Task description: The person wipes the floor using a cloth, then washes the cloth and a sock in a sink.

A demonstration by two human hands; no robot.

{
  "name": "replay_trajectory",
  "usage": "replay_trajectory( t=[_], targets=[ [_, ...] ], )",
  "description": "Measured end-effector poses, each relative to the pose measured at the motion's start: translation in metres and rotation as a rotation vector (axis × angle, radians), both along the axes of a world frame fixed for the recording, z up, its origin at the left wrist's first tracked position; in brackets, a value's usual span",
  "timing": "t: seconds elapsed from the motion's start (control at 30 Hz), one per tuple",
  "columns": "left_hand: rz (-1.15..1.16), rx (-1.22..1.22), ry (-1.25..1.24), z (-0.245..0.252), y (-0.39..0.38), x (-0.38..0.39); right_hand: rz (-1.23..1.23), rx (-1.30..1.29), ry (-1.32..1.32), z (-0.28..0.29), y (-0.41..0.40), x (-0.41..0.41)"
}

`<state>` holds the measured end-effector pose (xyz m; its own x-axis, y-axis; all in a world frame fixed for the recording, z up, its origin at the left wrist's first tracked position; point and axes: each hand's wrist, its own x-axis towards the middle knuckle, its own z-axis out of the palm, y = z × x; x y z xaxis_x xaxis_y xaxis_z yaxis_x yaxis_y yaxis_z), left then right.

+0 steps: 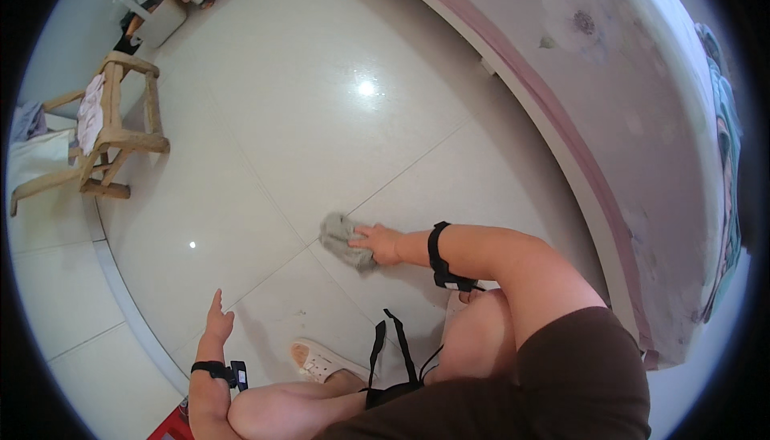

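My right hand [384,244] presses down on a crumpled grey-green cloth [344,241] on the pale tiled floor [289,139]. Its fingers are spread over the cloth's right part, and the outline is slightly blurred. The cloth lies near where the tile joints cross. Off to the left, my left hand [220,318] is held forward above the floor beside my left knee, fingers extended, thumb apart, holding nothing. Each forearm wears a black strap with a small device, the right one [442,256] and the left one [225,371].
A wooden chair [114,133] with cloths over it stands at left. Behind it is a white bin [162,22]. A bed [601,109] with a floral side curves along the right. My beige clog [322,360] and dangling black straps [391,344] are close in front. Something red [171,425] shows at bottom left.
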<state>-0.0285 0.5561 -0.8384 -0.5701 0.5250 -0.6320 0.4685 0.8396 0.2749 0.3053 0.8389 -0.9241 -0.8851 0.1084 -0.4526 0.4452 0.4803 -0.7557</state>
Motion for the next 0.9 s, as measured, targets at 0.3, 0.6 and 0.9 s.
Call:
replay_trajectory(
  t=[0.3,0.6,0.9],
  targets=[
    [-0.089,0.011,-0.109,-0.020,-0.005,-0.018,-1.095,-0.366,0.095,0.077,0.097,0.135],
    [-0.548,-0.063,-0.066,-0.041,0.093,-0.006,-2.007,0.310,-0.509,-0.049,0.006,0.464],
    [-0.598,-0.039,-0.093,-0.045,0.175,0.104,-1.718,0.329,-0.331,-0.038,0.121,0.325]
  ],
)
